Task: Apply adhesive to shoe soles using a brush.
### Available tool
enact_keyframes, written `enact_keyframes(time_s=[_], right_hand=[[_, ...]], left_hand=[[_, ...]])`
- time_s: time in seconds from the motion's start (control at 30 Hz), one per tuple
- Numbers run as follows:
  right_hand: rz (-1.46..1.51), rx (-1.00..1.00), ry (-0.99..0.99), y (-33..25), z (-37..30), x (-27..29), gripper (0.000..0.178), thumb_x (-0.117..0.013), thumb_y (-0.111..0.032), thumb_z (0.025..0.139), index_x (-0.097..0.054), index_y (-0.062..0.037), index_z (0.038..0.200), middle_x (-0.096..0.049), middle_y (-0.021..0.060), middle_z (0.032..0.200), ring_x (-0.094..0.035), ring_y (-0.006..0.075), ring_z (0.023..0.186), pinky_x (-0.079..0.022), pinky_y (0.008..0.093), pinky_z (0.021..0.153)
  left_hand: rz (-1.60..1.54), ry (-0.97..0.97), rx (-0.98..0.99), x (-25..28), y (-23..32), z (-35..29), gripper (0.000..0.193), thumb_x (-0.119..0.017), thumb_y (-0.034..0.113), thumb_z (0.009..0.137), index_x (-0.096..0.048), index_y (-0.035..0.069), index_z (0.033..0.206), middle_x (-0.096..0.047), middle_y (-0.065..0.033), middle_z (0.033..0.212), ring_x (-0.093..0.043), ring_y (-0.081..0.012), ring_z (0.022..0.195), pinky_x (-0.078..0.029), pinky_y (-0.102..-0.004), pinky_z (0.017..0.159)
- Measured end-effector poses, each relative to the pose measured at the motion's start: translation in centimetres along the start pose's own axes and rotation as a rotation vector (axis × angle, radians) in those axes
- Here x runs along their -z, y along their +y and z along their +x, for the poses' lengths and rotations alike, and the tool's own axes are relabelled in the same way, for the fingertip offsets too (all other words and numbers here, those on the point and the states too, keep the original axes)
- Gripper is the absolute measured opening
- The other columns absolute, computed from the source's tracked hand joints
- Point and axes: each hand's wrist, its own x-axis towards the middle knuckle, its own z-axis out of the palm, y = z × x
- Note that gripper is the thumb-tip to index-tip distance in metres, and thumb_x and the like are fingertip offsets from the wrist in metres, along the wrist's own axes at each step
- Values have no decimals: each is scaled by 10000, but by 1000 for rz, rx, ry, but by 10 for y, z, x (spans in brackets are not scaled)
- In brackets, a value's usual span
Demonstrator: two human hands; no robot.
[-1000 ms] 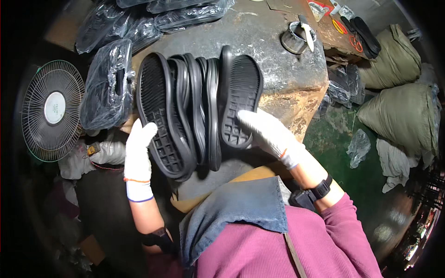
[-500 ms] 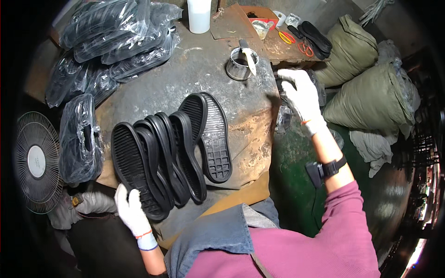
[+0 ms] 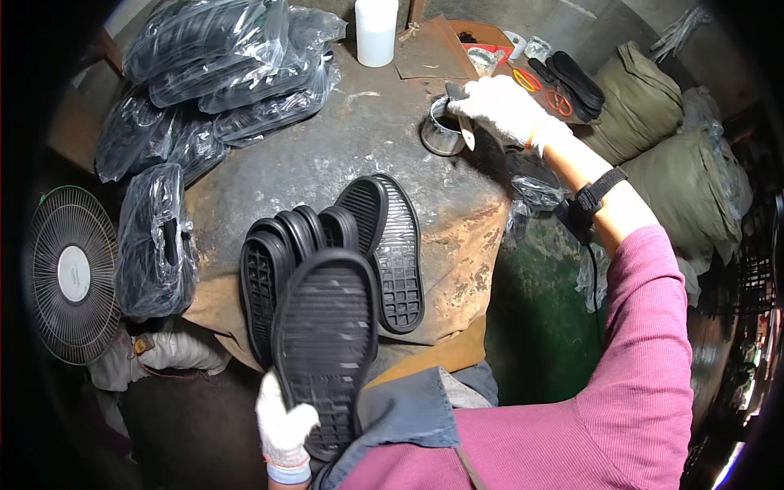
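My left hand (image 3: 283, 420) grips a black shoe sole (image 3: 327, 327) by its lower end, thumb over the ribbed face. The sole is lifted and tilted toward me, in front of a row of other black soles (image 3: 269, 286). Part of that row is hidden behind it. At the row's right end a sole (image 3: 400, 261) lies with its ribbed and gridded side up. My right hand (image 3: 500, 108) reaches to the small brush (image 3: 466, 133) lying across a metal can (image 3: 442, 137). Its gloved fingers close over the middle of the brush. Both hands wear white gloves.
Plastic-wrapped soles (image 3: 220, 73) are piled at the far left, one pack (image 3: 153, 241) nearer. A fan (image 3: 73, 273) stands left. Behind are a white container (image 3: 376, 33), scissors (image 3: 559, 102) and dark soles (image 3: 578, 82). Green sacks (image 3: 686, 184) stand right of the worktable (image 3: 286, 175).
My left hand has lifted one sole from the left of the row and swung it rightward, toward me. My right hand has moved from beside the table onto the brush. The view has shifted slightly.
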Motion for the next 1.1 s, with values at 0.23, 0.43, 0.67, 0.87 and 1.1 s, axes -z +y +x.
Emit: enact_keyframes(time_s=[0.23,0.43,0.67,0.87,1.1], right_hand=[[127,-65,-75,0,11,-11,106,-671,-217,873,-737,-139,904,-669,80,909,-674,287,936,-539,427,785],[235,14,114,5,18,7,164,-654,-223,906,-730,-112,1000,-681,104,950,-657,322,963,-540,437,830],[649,-680,210,-9,2,-5,268,-686,-355,922,-750,-152,1083,-753,110,1028,-728,281,1007,-563,388,883],[477,-574,-154,-21,5,-26,286,-688,-421,903,-794,-179,1014,-785,84,998,-736,267,970,-534,407,881],[412,-630,159,-29,2,-45,283,-720,-411,894,-787,-162,1012,-743,90,896,-707,285,893,-497,416,866]], left_hand=[[-919,-587,426,-16,-2,-22,1225,-837,627,739,-320,-114,1566,-516,-348,1472,-513,-429,1416,-373,-539,1225],[-954,-518,248,-21,0,16,1093,-806,620,768,-451,-117,1493,-582,-287,1405,-606,-412,1265,-454,-598,1128],[-1134,-364,309,-20,-42,73,952,-700,644,910,-492,-94,1474,-608,-298,1399,-646,-422,1219,-507,-593,1095],[-1154,-323,303,-25,-44,70,945,-711,642,903,-491,-67,1488,-608,-296,1395,-646,-418,1211,-490,-596,1108],[-1157,-324,298,-25,-44,71,971,-709,655,895,-488,-92,1476,-601,-299,1391,-649,-425,1206,-479,-602,1119]])
